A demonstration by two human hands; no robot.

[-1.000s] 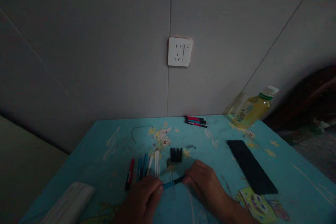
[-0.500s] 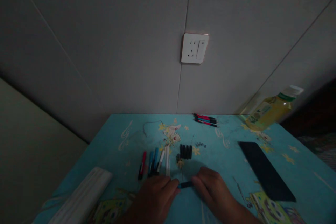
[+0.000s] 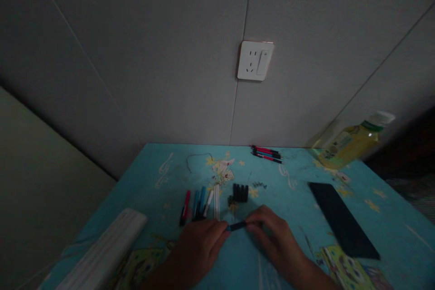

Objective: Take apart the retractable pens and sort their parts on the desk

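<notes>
Between my two hands, low over the table, is a dark pen piece [image 3: 238, 226] with a blue end. My left hand [image 3: 203, 242] is closed around the blue end, which its fingers mostly hide. The thumb and fingertips of my right hand [image 3: 270, 235] pinch the black end. Just beyond my left hand lie red [image 3: 185, 208], blue [image 3: 201, 200] and white [image 3: 208, 203] pen barrels with dark parts. Thin white refills [image 3: 216, 201] lie beside them. Farther right, several short black grips [image 3: 240, 193] sit in a row, with small springs [image 3: 259, 185] behind them.
Several whole pens [image 3: 267, 154] lie at the table's back edge by the wall. A dark flat board [image 3: 343, 219] and a bottle of yellow liquid [image 3: 351, 145] are on the right. A long white object, perhaps a power strip, [image 3: 105, 249] lies at left. A socket [image 3: 255, 60] is on the wall.
Both hands and the pen piece have shifted slightly up in the view. My right hand's fingers have moved to the black end's tip, leaving more of it showing. The view has tilted slightly.
</notes>
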